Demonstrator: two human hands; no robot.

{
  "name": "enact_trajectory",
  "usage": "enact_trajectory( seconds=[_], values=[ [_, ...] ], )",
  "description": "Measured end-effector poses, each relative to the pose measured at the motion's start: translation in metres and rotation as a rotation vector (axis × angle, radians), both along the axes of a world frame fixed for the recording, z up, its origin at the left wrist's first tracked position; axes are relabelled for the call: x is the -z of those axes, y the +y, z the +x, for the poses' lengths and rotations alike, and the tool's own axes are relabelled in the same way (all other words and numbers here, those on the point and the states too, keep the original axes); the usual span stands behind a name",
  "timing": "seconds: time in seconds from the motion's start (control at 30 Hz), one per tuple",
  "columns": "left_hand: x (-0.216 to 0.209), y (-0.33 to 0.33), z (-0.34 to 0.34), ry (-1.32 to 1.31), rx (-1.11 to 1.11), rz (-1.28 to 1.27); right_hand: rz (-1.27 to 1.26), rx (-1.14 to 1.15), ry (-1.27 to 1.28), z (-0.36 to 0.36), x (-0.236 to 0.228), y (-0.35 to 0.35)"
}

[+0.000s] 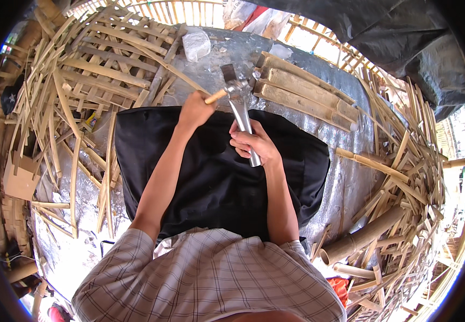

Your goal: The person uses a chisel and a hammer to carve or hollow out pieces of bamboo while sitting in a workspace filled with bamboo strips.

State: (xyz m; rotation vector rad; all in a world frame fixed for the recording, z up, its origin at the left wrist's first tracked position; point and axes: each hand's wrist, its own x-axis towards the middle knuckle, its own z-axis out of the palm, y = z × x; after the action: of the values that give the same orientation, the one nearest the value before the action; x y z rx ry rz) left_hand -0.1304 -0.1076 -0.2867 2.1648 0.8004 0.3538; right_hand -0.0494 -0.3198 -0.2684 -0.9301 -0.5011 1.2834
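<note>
My left hand (196,111) is closed round the pale wooden handle of a hammer (235,86), its metal head pointing to the right. A silver metal tool (241,114) with a thick, round handle is in my right hand (254,143), fingers wrapped round its lower part. It slants up and slightly left toward a dark, flat end. Hammer head and tool overlap in view, so I cannot tell whether they touch. Beneath both forearms a black cloth (205,172) covers my lap.
Beyond the tools lie split bamboo lengths (302,95) on a grey sheet (339,177). A woven bamboo panel (119,59) with loose strips stands at left. More strips and a thick bamboo pole (364,236) are piled at right. A cardboard box (22,177) sits at far left.
</note>
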Motion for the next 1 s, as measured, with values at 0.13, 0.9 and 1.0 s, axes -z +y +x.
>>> enact_trajectory(
  seconds=[0.13, 0.9, 1.0],
  values=[
    [0.037, 0.049, 0.001, -0.158, -0.37, -0.086, 0.054, -0.056, -0.137, -0.011, -0.011, -0.003],
    [-0.01, -0.032, -0.006, 0.044, 0.453, -1.364, -0.66, 0.704, -1.494, 0.025, 0.028, 0.014],
    [-0.01, -0.027, -0.012, -0.02, 0.505, -1.427, -0.646, 0.807, -1.549, 0.031, 0.029, 0.013]
  ],
)
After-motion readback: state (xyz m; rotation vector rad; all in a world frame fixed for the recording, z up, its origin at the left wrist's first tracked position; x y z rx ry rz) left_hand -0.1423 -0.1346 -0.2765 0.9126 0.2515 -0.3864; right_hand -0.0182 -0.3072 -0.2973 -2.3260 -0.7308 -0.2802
